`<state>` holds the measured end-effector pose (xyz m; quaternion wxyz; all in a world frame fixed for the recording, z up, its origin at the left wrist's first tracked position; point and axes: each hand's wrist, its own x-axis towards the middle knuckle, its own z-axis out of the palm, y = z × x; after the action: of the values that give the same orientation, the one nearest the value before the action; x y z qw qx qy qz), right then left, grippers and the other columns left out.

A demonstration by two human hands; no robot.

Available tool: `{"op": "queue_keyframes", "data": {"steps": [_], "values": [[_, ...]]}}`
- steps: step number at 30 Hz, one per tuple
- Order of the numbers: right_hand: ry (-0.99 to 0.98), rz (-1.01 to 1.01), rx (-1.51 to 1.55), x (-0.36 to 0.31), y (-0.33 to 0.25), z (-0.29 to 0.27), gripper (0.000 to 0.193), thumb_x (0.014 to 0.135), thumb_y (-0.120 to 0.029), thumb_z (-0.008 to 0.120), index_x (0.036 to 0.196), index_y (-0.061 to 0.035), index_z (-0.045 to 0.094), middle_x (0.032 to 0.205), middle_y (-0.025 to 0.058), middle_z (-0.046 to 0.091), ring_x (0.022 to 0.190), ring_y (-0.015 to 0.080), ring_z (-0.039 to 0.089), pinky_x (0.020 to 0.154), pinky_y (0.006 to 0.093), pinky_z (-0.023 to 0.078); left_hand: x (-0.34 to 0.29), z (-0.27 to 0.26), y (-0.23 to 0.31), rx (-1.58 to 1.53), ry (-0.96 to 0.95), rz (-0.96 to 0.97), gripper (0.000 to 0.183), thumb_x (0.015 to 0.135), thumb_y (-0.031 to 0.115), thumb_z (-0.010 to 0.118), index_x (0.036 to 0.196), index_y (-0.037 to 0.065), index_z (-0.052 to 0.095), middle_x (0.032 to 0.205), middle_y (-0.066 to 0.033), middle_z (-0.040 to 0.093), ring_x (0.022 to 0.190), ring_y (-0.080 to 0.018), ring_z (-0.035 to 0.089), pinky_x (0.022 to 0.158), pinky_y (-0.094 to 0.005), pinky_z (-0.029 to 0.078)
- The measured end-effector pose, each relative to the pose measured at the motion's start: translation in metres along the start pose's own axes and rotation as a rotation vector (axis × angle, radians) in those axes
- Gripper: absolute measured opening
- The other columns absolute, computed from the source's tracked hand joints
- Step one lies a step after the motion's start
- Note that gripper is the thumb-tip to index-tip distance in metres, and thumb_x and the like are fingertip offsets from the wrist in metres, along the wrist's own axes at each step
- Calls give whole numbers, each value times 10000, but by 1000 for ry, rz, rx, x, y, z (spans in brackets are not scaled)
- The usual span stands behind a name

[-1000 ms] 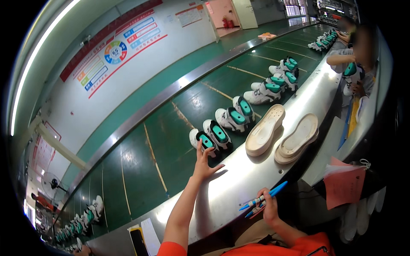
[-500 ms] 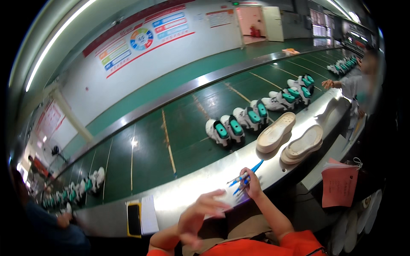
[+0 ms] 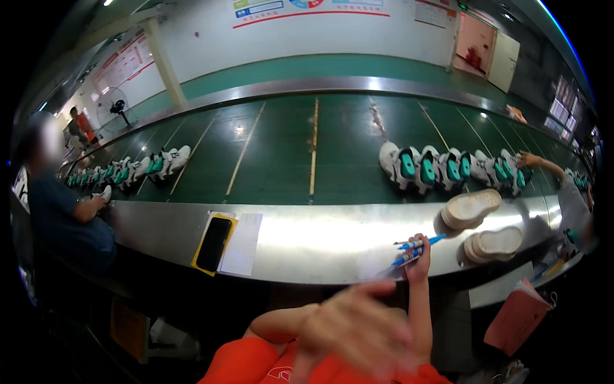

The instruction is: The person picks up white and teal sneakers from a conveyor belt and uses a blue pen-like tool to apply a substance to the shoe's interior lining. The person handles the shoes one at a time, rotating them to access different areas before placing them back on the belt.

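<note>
My right hand (image 3: pixel 417 256) is closed around several blue pens (image 3: pixel 406 257) above the metal ledge's front edge. Their tips point left, and a blue end sticks out to the right. In front of my chest, my left hand (image 3: pixel 358 329) is smeared by motion; its fingers look stretched out, and no object shows in it. Just right of the pens, a cream shoe sole (image 3: pixel 472 209) lies on the metal ledge (image 3: pixel 320 246). Nearer to me are more cream soles (image 3: pixel 495 243), apparently stacked.
White shoes with green inserts (image 3: pixel 425 168) stand in a row on the green conveyor (image 3: pixel 275 153); more shoes (image 3: pixel 167 163) are at left. A black phone (image 3: pixel 214 244) lies beside white paper (image 3: pixel 242 243). Co-workers sit at both ends. A pink booklet (image 3: pixel 517 317) is at lower right.
The view has swung, so the ledge now runs level and the left co-worker shows more. My left hand has moved right across my body. The right hand still holds the pens.
</note>
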<state>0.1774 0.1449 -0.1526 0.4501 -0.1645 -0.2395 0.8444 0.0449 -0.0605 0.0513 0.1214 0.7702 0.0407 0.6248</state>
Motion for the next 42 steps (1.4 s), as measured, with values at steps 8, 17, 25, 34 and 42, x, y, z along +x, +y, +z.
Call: {"op": "queue_keyframes", "data": {"steps": [8, 17, 25, 34, 42], "values": [[-46, -64, 10, -2, -2, 3, 209, 916, -277, 392, 812, -100, 432, 703, -4, 433, 536, 56, 387, 453, 191, 339, -221, -82, -117, 1497, -3, -1232, 517, 785, 280, 580, 1230, 72, 415, 1324, -116, 380, 1251, -292, 308, 1014, -505, 199], [27, -54, 44, -3, -3, 5, 221, 926, -295, 374, 810, -111, 417, 669, -11, 415, 512, 47, 381, 415, 182, 333, -205, -82, -106, 1304, 6, -1188, 381, 776, 310, 589, 1091, 107, 526, 1245, -115, 456, 1220, -314, 346, 1006, -513, 220], [-12, -35, 103, -2, -2, -2, 210, 909, -295, 405, 807, -114, 429, 669, -14, 398, 511, 59, 350, 440, 196, 312, -205, -82, -106, 1282, -12, -1174, 372, 771, 307, 601, 1087, 119, 538, 1245, -104, 457, 1224, -309, 348, 1010, -503, 218], [-46, -10, 180, 2, -2, -6, 200, 897, -284, 424, 818, -103, 450, 684, -5, 418, 547, 69, 378, 477, 208, 331, -206, -84, -105, 1268, -11, -1121, 362, 730, 235, 638, 1055, 105, 546, 1216, -124, 483, 1198, -330, 373, 994, -507, 235], [-35, 8, 170, -1, -4, -5, 209, 903, -287, 406, 820, -103, 457, 689, -10, 411, 569, 65, 382, 489, 204, 327, -200, -81, -105, 1250, -15, -1123, 353, 739, 241, 630, 1053, 101, 547, 1213, -116, 482, 1205, -321, 363, 1004, -498, 224]]}}
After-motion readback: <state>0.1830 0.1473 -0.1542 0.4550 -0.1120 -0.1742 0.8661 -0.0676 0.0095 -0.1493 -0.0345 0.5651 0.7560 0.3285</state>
